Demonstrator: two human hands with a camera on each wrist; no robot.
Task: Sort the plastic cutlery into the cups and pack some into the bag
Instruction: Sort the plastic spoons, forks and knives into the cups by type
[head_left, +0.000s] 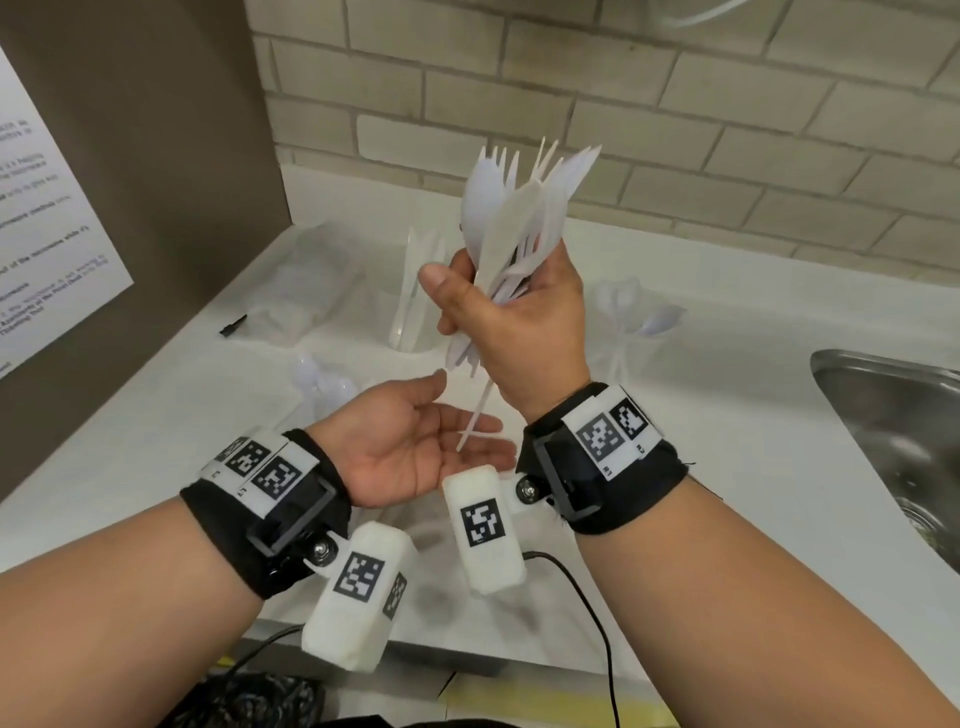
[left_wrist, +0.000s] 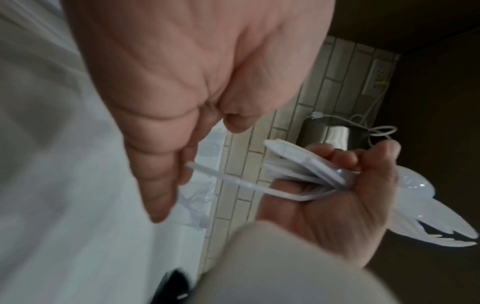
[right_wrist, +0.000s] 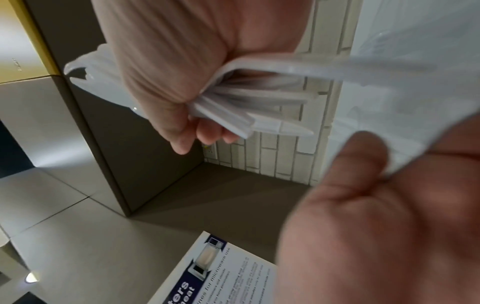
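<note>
Cutlery bundle (head_left: 511, 234) gripped upright in right hand (head_left: 511, 317).

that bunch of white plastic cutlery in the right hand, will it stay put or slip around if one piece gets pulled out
Likely slippery: the cutlery bunch looks smooth and glossy, fanned unevenly in the right hand. One handle already hangs lower, so neighbours may slide. Probably light and slightly bendy.

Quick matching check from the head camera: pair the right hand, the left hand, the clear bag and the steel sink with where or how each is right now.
1. right hand
2. left hand
3. clear plastic bag
4. stainless steel sink

a. far right of the counter
b. palm up, fingers straight
c. grips the white plastic cutlery bundle
d. lying back left on the counter

Pairs: 1-c, 2-b, 3-d, 4-a
</note>
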